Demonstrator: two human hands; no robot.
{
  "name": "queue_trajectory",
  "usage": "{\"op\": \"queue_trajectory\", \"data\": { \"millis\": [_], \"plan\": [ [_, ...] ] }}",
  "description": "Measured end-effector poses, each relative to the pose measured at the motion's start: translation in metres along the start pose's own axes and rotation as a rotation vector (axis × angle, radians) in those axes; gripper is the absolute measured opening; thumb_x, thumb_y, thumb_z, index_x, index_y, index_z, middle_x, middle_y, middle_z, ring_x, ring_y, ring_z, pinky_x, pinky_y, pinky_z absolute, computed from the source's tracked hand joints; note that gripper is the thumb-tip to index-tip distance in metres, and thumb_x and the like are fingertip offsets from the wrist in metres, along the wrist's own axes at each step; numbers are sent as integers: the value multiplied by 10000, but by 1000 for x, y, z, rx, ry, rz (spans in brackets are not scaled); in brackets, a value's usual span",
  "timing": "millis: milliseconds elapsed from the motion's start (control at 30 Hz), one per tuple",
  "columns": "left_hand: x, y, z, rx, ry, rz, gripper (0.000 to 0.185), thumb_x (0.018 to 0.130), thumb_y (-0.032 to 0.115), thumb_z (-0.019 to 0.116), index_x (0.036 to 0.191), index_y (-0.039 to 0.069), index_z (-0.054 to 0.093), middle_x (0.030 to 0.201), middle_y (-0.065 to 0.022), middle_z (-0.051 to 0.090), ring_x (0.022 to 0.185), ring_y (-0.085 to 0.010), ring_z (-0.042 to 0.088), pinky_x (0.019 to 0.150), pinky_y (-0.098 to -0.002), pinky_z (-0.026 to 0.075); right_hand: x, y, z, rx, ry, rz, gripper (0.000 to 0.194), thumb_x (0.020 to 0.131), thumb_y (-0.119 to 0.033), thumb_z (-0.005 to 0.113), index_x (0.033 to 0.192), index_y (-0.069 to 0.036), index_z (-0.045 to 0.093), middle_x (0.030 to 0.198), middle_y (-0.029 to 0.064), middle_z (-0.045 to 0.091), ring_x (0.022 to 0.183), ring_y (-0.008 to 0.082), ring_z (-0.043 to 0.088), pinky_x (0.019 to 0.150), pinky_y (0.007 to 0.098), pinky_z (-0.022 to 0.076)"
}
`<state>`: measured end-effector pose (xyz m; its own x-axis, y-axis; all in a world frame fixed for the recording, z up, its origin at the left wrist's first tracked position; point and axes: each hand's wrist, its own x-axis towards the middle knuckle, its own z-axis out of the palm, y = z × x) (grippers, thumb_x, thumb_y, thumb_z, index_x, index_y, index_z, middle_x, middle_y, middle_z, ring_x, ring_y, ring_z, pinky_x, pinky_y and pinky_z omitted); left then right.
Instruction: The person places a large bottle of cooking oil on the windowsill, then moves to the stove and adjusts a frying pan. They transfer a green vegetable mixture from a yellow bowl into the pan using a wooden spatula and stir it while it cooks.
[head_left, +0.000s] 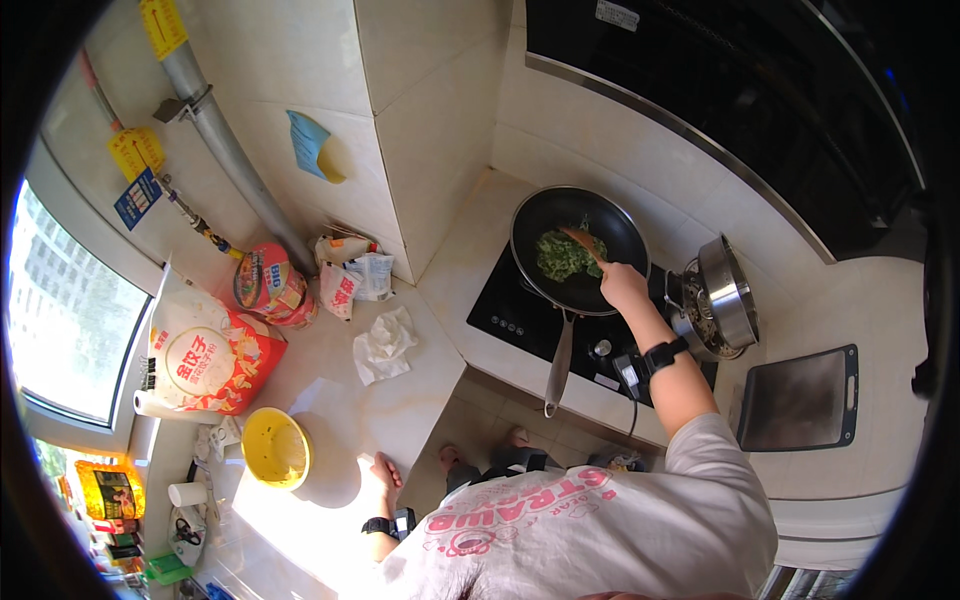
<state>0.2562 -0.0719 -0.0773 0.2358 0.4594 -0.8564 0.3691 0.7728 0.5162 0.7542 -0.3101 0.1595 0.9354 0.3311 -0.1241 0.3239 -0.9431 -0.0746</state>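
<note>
My right hand (624, 286) grips the handle of a wooden spatula (583, 241), whose blade rests in chopped green vegetables (559, 255). They lie in a black frying pan (622, 225) on the black cooktop (491, 300); the pan's long handle (559, 367) points towards me and nobody holds it. My left hand (385, 474) lies at the counter's edge with its fingers curled, and nothing shows in it. To its left stands a yellow bowl (275, 450) with some residue inside. A crumpled white paper towel (385, 345) lies further up the counter.
Stacked steel pots (727, 292) stand right of the pan, and a cutting board (799, 401) lies beyond them. A range hood (712, 90) overhangs the stove. At the left are a flour bag (210, 352), an instant noodle tub (270, 277), small food packets (356, 281) and a metal pipe (240, 157).
</note>
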Motion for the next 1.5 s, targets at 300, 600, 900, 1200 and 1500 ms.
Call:
{"op": "queue_trajectory", "data": {
  "millis": [300, 600, 900, 1200, 1500],
  "plan": [
    [0, -3, 0, 19, 0, 36, 454, 920, 451, 378, 601, 129, 408, 463, -12, 365, 385, -145, 342, 371, -275, 285, 4, 7, 1, -42, 31, 26, 287, 862, -150, 483, 1094, -119, 649, 948, 189, 656, 884, 322, 637, 751, 432, 521],
    [6, -7, -1, -10, 7, 26, 444, 914, 448, 383, 596, 138, 402, 457, -9, 355, 376, -145, 325, 356, -284, 273, -5, 10, -1, 5, 43, 44, 302, 868, -152, 470, 1111, -159, 649, 912, 151, 669, 870, 326, 640, 746, 428, 521],
    [11, -8, -4, 7, -9, 28, 425, 907, 439, 379, 604, 142, 404, 453, -10, 362, 365, -148, 322, 349, -283, 269, -12, 47, 19, 151, 112, -40, 321, 872, -165, 433, 1121, -152, 635, 967, 174, 647, 916, 330, 616, 777, 437, 504],
    [8, -6, -4, 15, -27, 8, 441, 911, 461, 384, 609, 140, 408, 462, -14, 367, 377, -149, 320, 362, -282, 280, -52, 78, 33, 1278, -216, 432, 440, 956, -124, 345, 1392, -172, 372, 606, 64, 476, 368, 103, 348, 332, 254, 256],
    [11, -6, -3, 37, -2, 3, 427, 897, 446, 388, 599, 140, 398, 457, -14, 357, 369, -151, 315, 352, -288, 272, -75, 13, 36, 470, 86, -194, 384, 851, -80, 465, 1224, -112, 550, 842, 256, 607, 799, 390, 603, 674, 436, 482]
  ]
}}
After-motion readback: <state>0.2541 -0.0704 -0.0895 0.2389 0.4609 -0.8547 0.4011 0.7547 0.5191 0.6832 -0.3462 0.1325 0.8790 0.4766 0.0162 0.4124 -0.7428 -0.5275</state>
